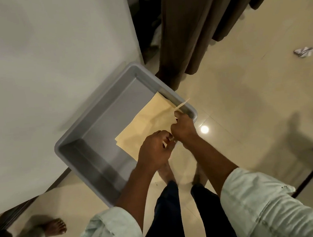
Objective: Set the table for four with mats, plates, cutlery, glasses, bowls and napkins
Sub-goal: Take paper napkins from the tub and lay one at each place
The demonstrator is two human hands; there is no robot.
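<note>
Head view: grey tub (89, 127) on white table (36, 71) edge, holding only cream napkins (143, 125) at its near-right corner. Right hand (183, 129) pinches lifted napkin edge, likely peeling 1 sheet off. Left hand (154, 152) fingers curled at stack's near edge, apparently steadying; hold partly hidden. Second person's foot (54, 227) bottom-left.

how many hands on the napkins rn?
2. Left hand pinches the near edge of the yellow napkins in the grey tub; right hand pinches the far corner.
</note>
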